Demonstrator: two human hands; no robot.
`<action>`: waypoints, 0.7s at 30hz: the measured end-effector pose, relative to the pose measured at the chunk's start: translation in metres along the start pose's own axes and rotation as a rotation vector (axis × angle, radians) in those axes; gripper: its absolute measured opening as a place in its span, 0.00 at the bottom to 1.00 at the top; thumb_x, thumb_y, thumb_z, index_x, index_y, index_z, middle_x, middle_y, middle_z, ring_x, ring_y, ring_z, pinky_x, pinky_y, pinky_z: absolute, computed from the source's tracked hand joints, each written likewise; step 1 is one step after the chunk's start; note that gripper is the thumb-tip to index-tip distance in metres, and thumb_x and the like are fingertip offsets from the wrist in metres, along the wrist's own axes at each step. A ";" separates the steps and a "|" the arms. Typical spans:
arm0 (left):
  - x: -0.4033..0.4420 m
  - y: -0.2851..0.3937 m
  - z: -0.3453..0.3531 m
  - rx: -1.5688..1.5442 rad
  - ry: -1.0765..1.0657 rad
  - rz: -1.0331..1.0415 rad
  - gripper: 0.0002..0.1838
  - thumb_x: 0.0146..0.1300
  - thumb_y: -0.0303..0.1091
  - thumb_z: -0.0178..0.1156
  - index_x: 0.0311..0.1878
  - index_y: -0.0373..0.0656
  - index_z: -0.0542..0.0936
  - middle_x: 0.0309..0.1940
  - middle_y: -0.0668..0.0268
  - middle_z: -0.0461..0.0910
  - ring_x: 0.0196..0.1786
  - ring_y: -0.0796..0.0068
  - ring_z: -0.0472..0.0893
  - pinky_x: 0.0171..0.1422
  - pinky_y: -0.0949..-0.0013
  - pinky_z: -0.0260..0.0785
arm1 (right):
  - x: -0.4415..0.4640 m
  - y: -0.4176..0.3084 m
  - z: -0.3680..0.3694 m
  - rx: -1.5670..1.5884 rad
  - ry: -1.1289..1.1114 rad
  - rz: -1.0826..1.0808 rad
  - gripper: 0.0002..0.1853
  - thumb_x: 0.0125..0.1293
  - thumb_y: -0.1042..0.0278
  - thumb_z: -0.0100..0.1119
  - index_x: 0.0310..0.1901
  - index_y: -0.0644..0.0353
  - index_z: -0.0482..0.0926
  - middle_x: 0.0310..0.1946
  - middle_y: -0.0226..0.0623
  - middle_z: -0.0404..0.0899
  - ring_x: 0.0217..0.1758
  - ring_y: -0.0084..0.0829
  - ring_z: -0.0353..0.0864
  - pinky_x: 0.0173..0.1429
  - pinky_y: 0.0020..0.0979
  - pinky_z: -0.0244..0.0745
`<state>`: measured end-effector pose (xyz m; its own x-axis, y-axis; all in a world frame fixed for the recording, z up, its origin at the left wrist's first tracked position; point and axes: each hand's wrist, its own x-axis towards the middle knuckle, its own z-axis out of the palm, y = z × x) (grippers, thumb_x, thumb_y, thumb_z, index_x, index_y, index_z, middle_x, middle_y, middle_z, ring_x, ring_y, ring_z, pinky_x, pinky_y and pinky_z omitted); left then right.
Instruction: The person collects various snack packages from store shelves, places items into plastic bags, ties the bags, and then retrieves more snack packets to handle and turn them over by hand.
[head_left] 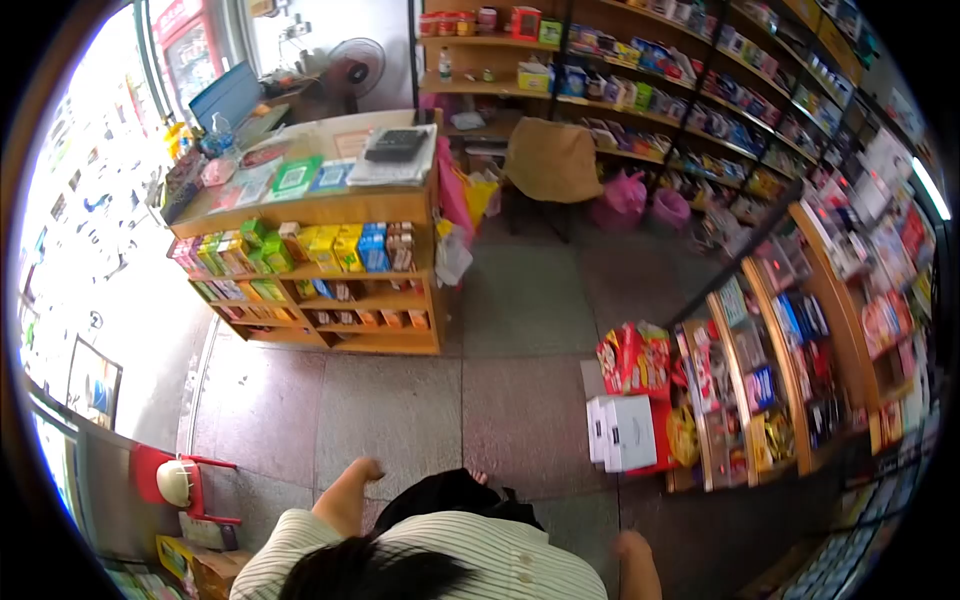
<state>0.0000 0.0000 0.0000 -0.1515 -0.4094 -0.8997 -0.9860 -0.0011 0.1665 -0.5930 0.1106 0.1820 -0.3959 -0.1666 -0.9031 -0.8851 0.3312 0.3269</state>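
Note:
Both of my forearms hang at my sides over the tiled floor. My left hand (369, 468) is in front of the striped shirt (500, 550), small and dark in the view, with its fingers not distinct. At the other side my right hand (630, 543) is blurred, and its fingers cannot be made out. No object shows in either one. The black cloth (450, 495) of my lower clothing lies between them, with part of a foot (479, 477) at its edge.
A wooden counter (385, 343) with drink cartons stands ahead left. White boxes (628, 433) and a red bag (633, 360) sit beside shelving (790, 370) on the right. A red stool (150, 475) holds a helmet (174, 482) at left. A chair (552, 160) is farther back.

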 end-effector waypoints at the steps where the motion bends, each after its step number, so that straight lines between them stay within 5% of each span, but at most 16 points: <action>1: 0.005 -0.003 -0.022 -0.014 0.002 -0.018 0.30 0.54 0.51 0.46 0.55 0.40 0.67 0.56 0.56 0.64 0.60 0.60 0.62 0.64 0.61 0.51 | 0.028 0.031 0.005 0.115 0.190 0.037 0.18 0.48 0.54 0.55 0.33 0.61 0.79 0.37 0.50 0.76 0.44 0.44 0.75 0.45 0.38 0.70; 2: -0.009 0.037 -0.094 -0.147 0.329 0.005 0.22 0.53 0.44 0.43 0.45 0.40 0.75 0.45 0.54 0.73 0.51 0.59 0.71 0.56 0.59 0.61 | 0.020 0.047 -0.015 0.305 0.337 0.103 0.19 0.49 0.52 0.54 0.34 0.60 0.79 0.38 0.50 0.75 0.45 0.45 0.74 0.46 0.37 0.70; 3: -0.003 0.069 -0.165 -0.339 0.317 -0.017 0.24 0.51 0.43 0.47 0.51 0.44 0.71 0.50 0.54 0.70 0.53 0.58 0.69 0.57 0.62 0.61 | -0.001 0.043 -0.042 0.395 0.412 0.188 0.19 0.49 0.52 0.53 0.34 0.60 0.79 0.37 0.49 0.75 0.44 0.44 0.74 0.46 0.37 0.69; 4: 0.047 0.082 -0.196 -0.366 0.526 0.088 0.22 0.50 0.40 0.46 0.49 0.43 0.73 0.46 0.53 0.73 0.50 0.56 0.71 0.54 0.63 0.63 | -0.022 0.039 -0.070 0.490 0.496 0.266 0.19 0.50 0.52 0.53 0.34 0.60 0.79 0.37 0.49 0.76 0.43 0.44 0.75 0.46 0.37 0.69; 7: 0.074 0.164 -0.330 -0.492 0.689 0.214 0.18 0.49 0.37 0.49 0.44 0.42 0.75 0.39 0.55 0.76 0.45 0.56 0.74 0.50 0.62 0.65 | 0.030 0.019 -0.147 0.594 0.543 0.253 0.17 0.50 0.53 0.52 0.32 0.59 0.79 0.35 0.47 0.76 0.40 0.42 0.76 0.44 0.37 0.70; 10: 0.085 0.224 -0.416 -0.574 0.601 0.263 0.17 0.49 0.37 0.51 0.43 0.42 0.75 0.39 0.55 0.77 0.45 0.58 0.75 0.50 0.63 0.66 | 0.124 -0.011 -0.220 0.602 0.408 0.063 0.16 0.50 0.54 0.50 0.30 0.59 0.79 0.32 0.46 0.76 0.36 0.41 0.76 0.42 0.37 0.70; 14: 0.203 0.233 -0.441 -0.580 0.658 0.301 0.18 0.49 0.39 0.53 0.41 0.38 0.75 0.37 0.51 0.76 0.43 0.56 0.75 0.47 0.61 0.67 | 0.243 -0.024 -0.307 0.521 0.209 -0.146 0.15 0.51 0.56 0.49 0.27 0.58 0.79 0.29 0.43 0.77 0.32 0.39 0.77 0.39 0.37 0.70; 16: 0.244 0.219 -0.395 -0.298 0.423 0.124 0.22 0.52 0.47 0.49 0.40 0.38 0.76 0.42 0.50 0.74 0.49 0.55 0.72 0.53 0.59 0.63 | 0.293 -0.026 -0.361 0.332 0.162 -0.253 0.14 0.51 0.57 0.48 0.26 0.58 0.79 0.28 0.42 0.77 0.30 0.38 0.77 0.37 0.37 0.70; 19: 0.313 0.145 -0.373 0.211 -0.312 0.240 0.19 0.53 0.47 0.48 0.40 0.45 0.78 0.46 0.57 0.73 0.47 0.56 0.73 0.50 0.61 0.65 | 0.365 -0.035 -0.470 0.212 0.313 -0.344 0.14 0.51 0.58 0.47 0.24 0.58 0.78 0.25 0.40 0.77 0.27 0.36 0.77 0.35 0.38 0.71; 20: 0.309 0.133 -0.388 0.320 -0.347 0.501 0.16 0.50 0.43 0.54 0.39 0.45 0.78 0.41 0.57 0.76 0.45 0.57 0.74 0.48 0.60 0.67 | 0.310 -0.059 -0.553 0.534 0.560 -0.371 0.15 0.52 0.58 0.45 0.27 0.61 0.76 0.28 0.47 0.76 0.34 0.45 0.76 0.38 0.41 0.70; 21: 0.284 0.148 -0.406 0.391 -0.121 0.224 0.15 0.46 0.40 0.59 0.38 0.45 0.79 0.37 0.60 0.78 0.42 0.59 0.76 0.45 0.61 0.68 | 0.303 -0.069 -0.614 0.534 0.739 -0.346 0.12 0.54 0.59 0.47 0.29 0.59 0.76 0.23 0.39 0.77 0.24 0.33 0.77 0.29 0.34 0.72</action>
<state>-0.1605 -0.4863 -0.0668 -0.3478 -0.2510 -0.9033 -0.8767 0.4285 0.2185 -0.8024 -0.5332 0.0570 -0.3500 -0.8142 -0.4633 -0.8260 0.5015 -0.2573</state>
